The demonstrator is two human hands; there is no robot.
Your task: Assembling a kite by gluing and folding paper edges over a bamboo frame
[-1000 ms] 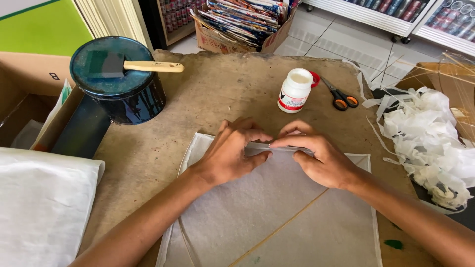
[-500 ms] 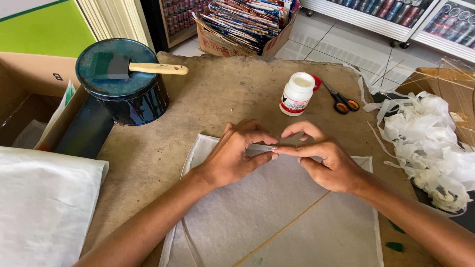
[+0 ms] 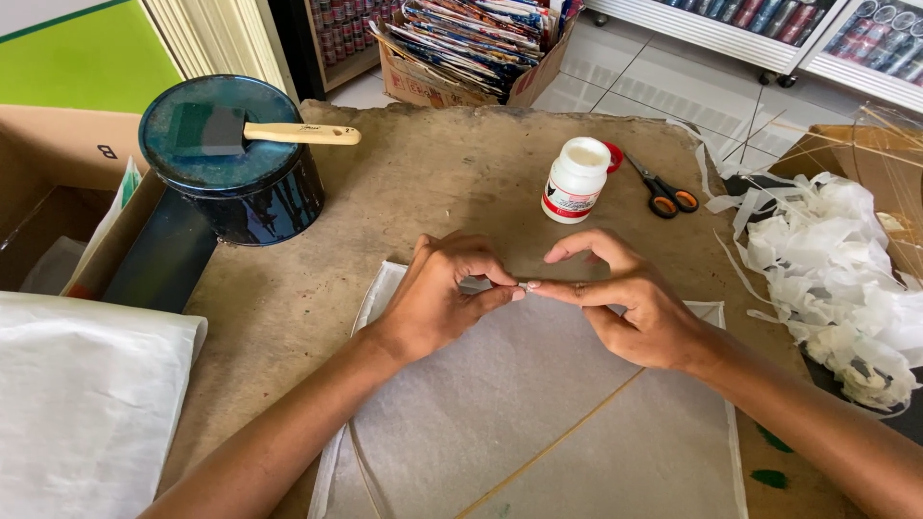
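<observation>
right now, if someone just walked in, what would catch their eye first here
Probably the two hands, left hand and right hand, meeting fingertip to fingertip over the top edge of a white paper sheet on the worn brown table. Next, the dark blue tin at far left with a foam brush lying on its lid, and the heap of white paper scraps at right.

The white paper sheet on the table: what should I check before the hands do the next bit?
1. Left hand and right hand pinching the top edge of the thin white paper sheet: ok.
2. Sheet lying flat on the brown table: ok.
3. Thin wooden stick under the sheet: ok.
4. White glue bottle upright, apart from the hands: ok.
5. Bottle capped: cannot tell.
6. Orange-handled scissors clear of the sheet: ok.
</observation>
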